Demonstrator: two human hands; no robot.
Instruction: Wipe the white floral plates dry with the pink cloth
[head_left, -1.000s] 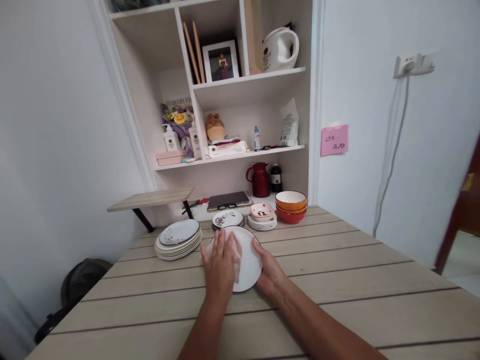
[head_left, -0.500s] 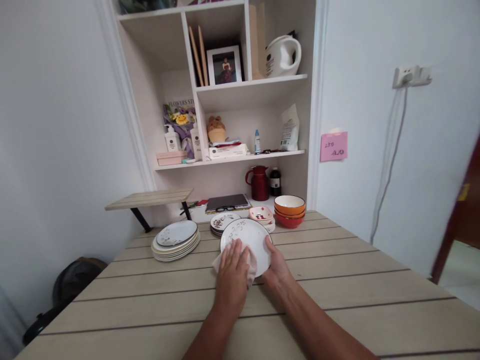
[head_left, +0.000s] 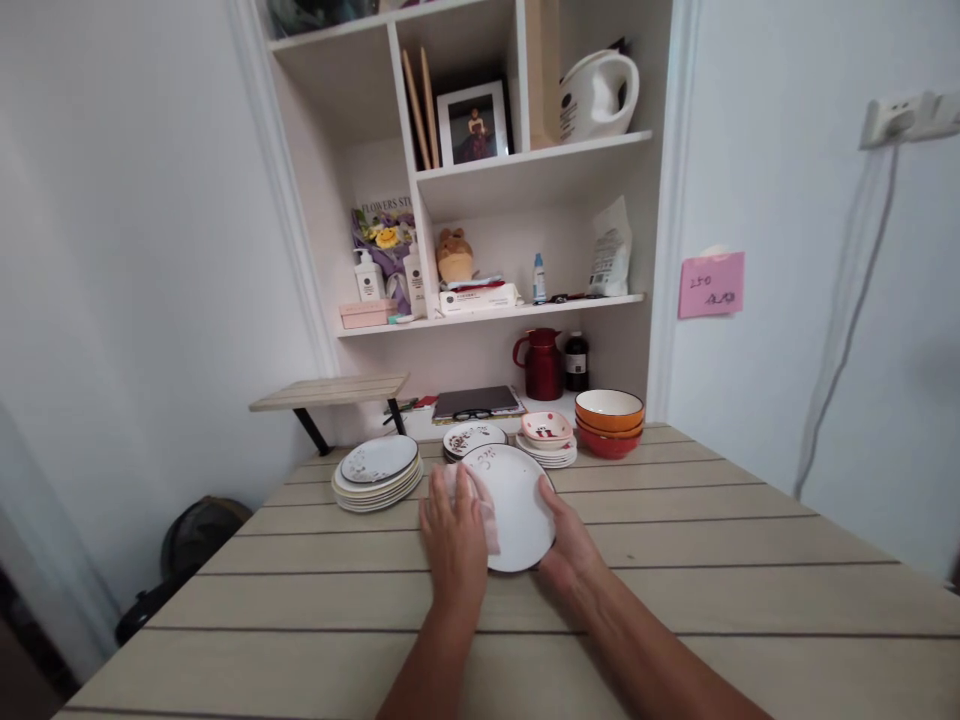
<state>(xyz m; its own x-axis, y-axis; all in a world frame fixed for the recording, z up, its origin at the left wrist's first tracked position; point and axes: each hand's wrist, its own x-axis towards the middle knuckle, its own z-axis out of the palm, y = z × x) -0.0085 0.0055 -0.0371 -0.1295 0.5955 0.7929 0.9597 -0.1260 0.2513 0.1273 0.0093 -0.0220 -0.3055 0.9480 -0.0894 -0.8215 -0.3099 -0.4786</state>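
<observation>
A round white plate [head_left: 521, 510] with a dark rim and a small floral print is held tilted above the table. My right hand [head_left: 570, 545] grips its right edge, thumb on the face and the other fingers hidden beneath. Over the plate's left side, my left hand [head_left: 457, 530] presses a pale pink cloth [head_left: 486, 508] under its fingers. Just behind stands a small stack of patterned plates [head_left: 472, 438], partly covered by the held plate. A taller stack of plates [head_left: 379, 475] sits to the left.
Behind the plate are small dishes [head_left: 547, 430] on stacked saucers and, further right, orange and red bowls [head_left: 610, 425]. A low wooden riser [head_left: 330, 392] stands at back left. The shelf holds a red jug [head_left: 541, 365], a dark bottle [head_left: 576, 362] and a laptop [head_left: 476, 402].
My left hand and the cloth have slid to the plate's left edge, baring more of its face. The plate has turned slightly. The camera view has swung a little left.
</observation>
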